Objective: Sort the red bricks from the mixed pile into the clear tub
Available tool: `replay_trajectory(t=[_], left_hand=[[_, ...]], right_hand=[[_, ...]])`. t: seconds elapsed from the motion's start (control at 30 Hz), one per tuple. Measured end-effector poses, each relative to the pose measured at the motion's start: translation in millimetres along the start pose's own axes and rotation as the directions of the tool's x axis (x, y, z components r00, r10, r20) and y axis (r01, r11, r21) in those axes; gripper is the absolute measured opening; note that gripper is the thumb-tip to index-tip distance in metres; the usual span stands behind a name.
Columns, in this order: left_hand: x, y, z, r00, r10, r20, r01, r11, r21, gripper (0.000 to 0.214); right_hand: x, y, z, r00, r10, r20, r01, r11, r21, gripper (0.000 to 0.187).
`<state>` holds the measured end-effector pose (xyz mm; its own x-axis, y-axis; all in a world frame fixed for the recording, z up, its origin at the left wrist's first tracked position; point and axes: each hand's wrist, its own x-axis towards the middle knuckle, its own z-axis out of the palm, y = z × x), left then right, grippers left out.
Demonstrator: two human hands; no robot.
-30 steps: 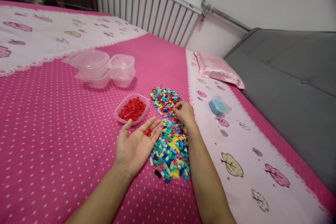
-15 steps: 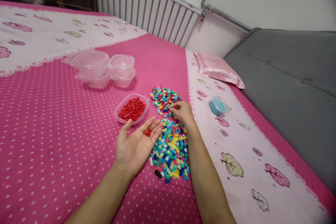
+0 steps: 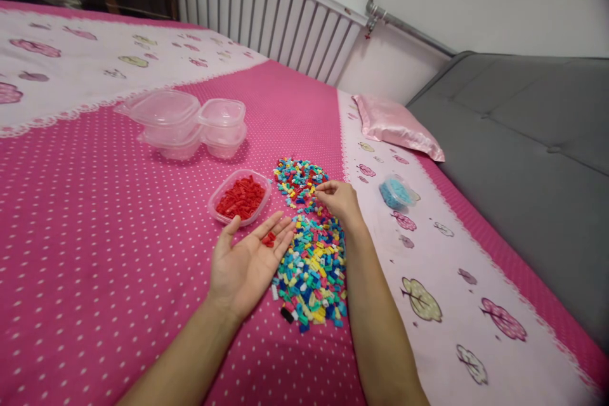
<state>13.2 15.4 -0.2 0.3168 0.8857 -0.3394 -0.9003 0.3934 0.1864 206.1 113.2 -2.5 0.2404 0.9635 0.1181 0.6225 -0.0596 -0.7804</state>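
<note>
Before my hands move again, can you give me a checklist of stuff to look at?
1. Left hand palm up, with red pieces on it: ok.
2. Red tub open at the top: ok.
3. Right hand pinching a piece: cannot tell, too small.
4. Far pile free of red: not ok, red ones show among other colours.
5. Tub of blue pieces apart from both piles: ok.

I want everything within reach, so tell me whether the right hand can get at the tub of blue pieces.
Likely yes. The right hand is by the mixed pile, and only flat bedspread shows between it and the tub of blue pieces, though a stretch may be needed.
</note>
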Motion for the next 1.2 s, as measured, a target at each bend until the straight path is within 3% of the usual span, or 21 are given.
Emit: replay_trajectory(t=[0.07, 0.17, 0.33, 0.4, 0.6, 0.77, 0.87, 0.97, 1.07, 1.2], left_hand=[[0.6, 0.0, -0.8, 1.000, 0.004, 0.007, -0.004, 1.000, 0.001, 0.071], [1.7, -0.2, -2.7, 1.000, 0.011, 0.021, -0.011, 1.000, 0.005, 0.070], [3.0, -0.7, -4.3, 0.999, 0.017, 0.046, -0.018, 1.000, 0.008, 0.060], [3.2, -0.6, -3.7, 0.999, 0.029, 0.041, -0.029, 0.999, 0.012, 0.057], [3.2, -0.1, -2.9, 1.000, 0.014, 0.011, -0.015, 1.000, 0.014, 0.059], [2.8, -0.2, -2.7, 1.000, 0.010, 0.028, -0.011, 1.000, 0.025, 0.060], [2.8, -0.2, -3.0, 0.999, 0.012, 0.032, -0.013, 1.000, 0.028, 0.060], [2.9, -0.5, -3.5, 1.000, 0.014, 0.013, -0.014, 1.000, 0.021, 0.063], [2.8, -0.8, -3.2, 1.000, 0.021, -0.009, -0.021, 1.000, 0.016, 0.065], [2.6, -0.8, -2.4, 1.000, 0.024, -0.020, -0.024, 1.000, 0.013, 0.066]], right_hand=[[-7.2, -11.8, -7.0, 0.996, -0.052, 0.073, 0.035, 0.976, 0.216, 0.018], [-24.5, -36.7, -15.8, 0.961, -0.174, 0.215, 0.085, 0.926, 0.369, 0.022], [-48.3, -65.3, -18.1, 0.830, -0.307, 0.466, 0.130, 0.918, 0.374, 0.019], [-51.1, -67.6, -16.9, 0.809, -0.309, 0.500, 0.139, 0.927, 0.349, 0.017], [-53.9, -69.5, -18.8, 0.873, -0.301, 0.383, 0.163, 0.921, 0.353, 0.022], [-60.4, -75.1, -19.8, 0.842, -0.331, 0.425, 0.194, 0.922, 0.335, 0.024], [-57.7, -72.8, -18.3, 0.867, -0.332, 0.372, 0.233, 0.930, 0.286, 0.020], [-48.5, -63.9, -16.0, 0.925, -0.309, 0.223, 0.288, 0.950, 0.121, 0.016], [-36.8, -50.5, -11.3, 0.964, -0.249, 0.097, 0.263, 0.947, -0.185, 0.020], [-23.5, -32.0, 1.1, 0.990, -0.111, 0.087, 0.138, 0.871, -0.472, 0.034]])
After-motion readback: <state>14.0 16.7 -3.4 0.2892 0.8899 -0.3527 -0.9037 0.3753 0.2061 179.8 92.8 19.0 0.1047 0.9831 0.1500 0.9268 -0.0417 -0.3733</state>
